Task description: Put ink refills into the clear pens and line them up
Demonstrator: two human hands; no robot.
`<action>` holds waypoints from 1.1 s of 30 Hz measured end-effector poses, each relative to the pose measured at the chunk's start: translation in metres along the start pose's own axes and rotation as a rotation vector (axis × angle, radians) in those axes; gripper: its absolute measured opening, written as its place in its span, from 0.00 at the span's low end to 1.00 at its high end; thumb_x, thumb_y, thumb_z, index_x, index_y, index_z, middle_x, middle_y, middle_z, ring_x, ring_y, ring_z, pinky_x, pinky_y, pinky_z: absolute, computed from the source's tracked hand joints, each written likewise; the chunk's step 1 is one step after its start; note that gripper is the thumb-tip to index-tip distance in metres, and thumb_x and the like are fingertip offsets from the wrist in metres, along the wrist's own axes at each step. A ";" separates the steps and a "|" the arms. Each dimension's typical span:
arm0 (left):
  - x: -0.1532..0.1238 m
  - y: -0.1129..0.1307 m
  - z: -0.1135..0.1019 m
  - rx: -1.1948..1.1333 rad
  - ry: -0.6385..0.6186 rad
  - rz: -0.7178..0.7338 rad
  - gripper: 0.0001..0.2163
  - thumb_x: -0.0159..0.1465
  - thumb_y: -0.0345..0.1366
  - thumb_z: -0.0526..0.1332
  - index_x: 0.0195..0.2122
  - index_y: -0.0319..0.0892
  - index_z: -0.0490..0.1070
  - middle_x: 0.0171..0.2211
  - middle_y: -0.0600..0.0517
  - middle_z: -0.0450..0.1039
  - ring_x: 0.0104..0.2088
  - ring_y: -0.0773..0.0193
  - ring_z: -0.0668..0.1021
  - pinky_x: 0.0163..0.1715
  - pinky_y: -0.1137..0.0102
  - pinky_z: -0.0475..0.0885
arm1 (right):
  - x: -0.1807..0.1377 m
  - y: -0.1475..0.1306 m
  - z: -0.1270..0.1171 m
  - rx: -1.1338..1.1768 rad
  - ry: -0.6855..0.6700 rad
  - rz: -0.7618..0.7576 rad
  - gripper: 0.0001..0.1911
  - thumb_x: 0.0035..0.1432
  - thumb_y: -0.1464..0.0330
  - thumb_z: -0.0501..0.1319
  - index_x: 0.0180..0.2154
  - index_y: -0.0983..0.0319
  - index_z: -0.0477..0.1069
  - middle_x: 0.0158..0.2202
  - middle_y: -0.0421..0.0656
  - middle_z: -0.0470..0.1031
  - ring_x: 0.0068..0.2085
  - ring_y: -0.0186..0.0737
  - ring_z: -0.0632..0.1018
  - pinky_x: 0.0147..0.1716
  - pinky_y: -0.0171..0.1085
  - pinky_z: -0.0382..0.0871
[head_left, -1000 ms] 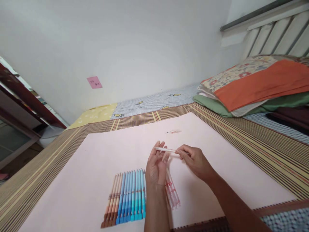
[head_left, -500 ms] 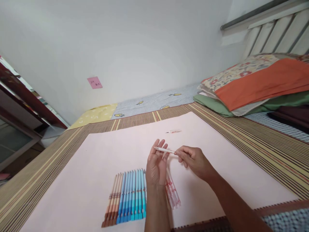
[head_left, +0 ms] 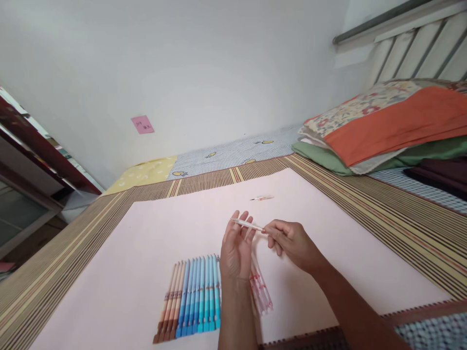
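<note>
pen (head_left: 250, 225) is a slim whitish one with a bit of red by the right hand (head_left: 286, 240), which has that end pinched. it's up in the air, slanting slightly, narrow end pointing left across the left hand's (head_left: 237, 248) fingers. can't tell if it's touching them.

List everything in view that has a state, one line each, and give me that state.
Right hand: closed on the pen's end
Left hand: open, palm up; contact with pen unclear
Held pen: raised, slightly slanted
Brown pens: lying side by side
Blue pens: lying side by side
Pink pens: lying together, partly hidden
Paper: spread flat
Pink note: on the wall
</note>
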State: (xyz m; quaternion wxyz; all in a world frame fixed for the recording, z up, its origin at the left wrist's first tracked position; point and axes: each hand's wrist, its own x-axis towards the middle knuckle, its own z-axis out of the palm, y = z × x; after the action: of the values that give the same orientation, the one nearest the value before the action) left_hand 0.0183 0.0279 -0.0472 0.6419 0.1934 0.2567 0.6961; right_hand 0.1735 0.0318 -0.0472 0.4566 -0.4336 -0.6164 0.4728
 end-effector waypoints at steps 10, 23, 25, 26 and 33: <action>0.005 0.003 -0.005 0.055 0.038 -0.009 0.19 0.45 0.37 0.79 0.36 0.36 0.81 0.37 0.46 0.80 0.39 0.63 0.80 0.43 0.70 0.74 | 0.003 -0.001 0.001 0.031 -0.061 0.077 0.20 0.63 0.53 0.59 0.28 0.61 0.70 0.20 0.36 0.71 0.16 0.29 0.66 0.18 0.32 0.57; 0.009 -0.003 -0.010 0.143 0.086 0.080 0.15 0.46 0.41 0.79 0.28 0.38 0.78 0.28 0.52 0.76 0.29 0.70 0.77 0.33 0.77 0.71 | -0.001 -0.004 0.005 -0.065 -0.013 0.011 0.18 0.64 0.56 0.59 0.28 0.61 0.70 0.22 0.36 0.70 0.19 0.30 0.68 0.21 0.32 0.61; 0.006 0.001 -0.007 0.172 0.020 0.098 0.13 0.48 0.40 0.77 0.28 0.38 0.78 0.29 0.52 0.76 0.31 0.69 0.76 0.35 0.76 0.72 | 0.000 -0.003 0.004 -0.002 -0.053 0.053 0.19 0.63 0.54 0.59 0.28 0.61 0.70 0.20 0.35 0.69 0.17 0.28 0.66 0.19 0.32 0.58; 0.005 0.003 -0.006 0.187 -0.010 0.109 0.13 0.49 0.39 0.77 0.29 0.39 0.78 0.30 0.51 0.76 0.32 0.69 0.76 0.36 0.75 0.72 | 0.001 -0.002 0.003 0.035 -0.074 0.076 0.19 0.63 0.53 0.59 0.29 0.61 0.70 0.20 0.35 0.69 0.16 0.28 0.65 0.18 0.32 0.57; 0.005 0.002 -0.002 0.192 0.016 0.119 0.15 0.49 0.42 0.77 0.31 0.39 0.78 0.32 0.50 0.77 0.33 0.66 0.77 0.37 0.73 0.72 | 0.003 0.004 0.004 0.082 -0.102 0.093 0.20 0.63 0.52 0.59 0.29 0.62 0.71 0.23 0.38 0.73 0.18 0.29 0.68 0.18 0.31 0.56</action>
State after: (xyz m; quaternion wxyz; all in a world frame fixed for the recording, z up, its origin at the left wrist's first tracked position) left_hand 0.0150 0.0324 -0.0475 0.5761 0.2633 0.3154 0.7067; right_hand 0.1690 0.0350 -0.0513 0.4195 -0.4184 -0.5981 0.5397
